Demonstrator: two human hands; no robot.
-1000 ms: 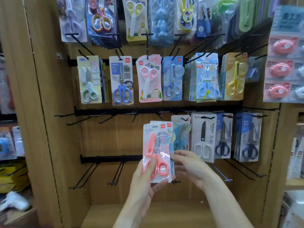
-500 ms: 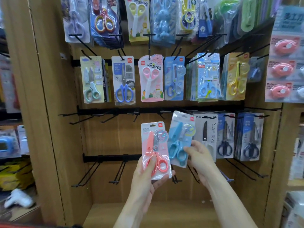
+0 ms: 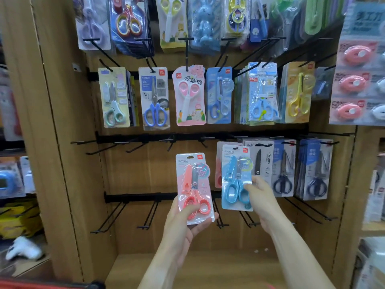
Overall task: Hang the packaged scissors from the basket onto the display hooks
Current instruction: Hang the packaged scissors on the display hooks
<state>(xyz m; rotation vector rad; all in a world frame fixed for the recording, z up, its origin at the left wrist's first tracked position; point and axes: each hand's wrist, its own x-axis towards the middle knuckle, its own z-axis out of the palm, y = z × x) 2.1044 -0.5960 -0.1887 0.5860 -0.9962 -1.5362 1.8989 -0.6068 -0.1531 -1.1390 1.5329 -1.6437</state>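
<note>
While a wooden display rack [image 3: 68,184] of black hooks [image 3: 150,215] fills the view, the left hand [image 3: 183,226] holds a pink pack of scissors [image 3: 194,188] upright in front of the lower rows, thumb pressed on its front and fingers curled behind its bottom edge. Just to the right, the right hand [image 3: 263,199] pinches a blue pack of scissors [image 3: 236,178] by its lower right edge, the pack's top up at the middle row of hooks, overlapping a pink pack hanging behind; whether it sits on a hook cannot be told
</note>
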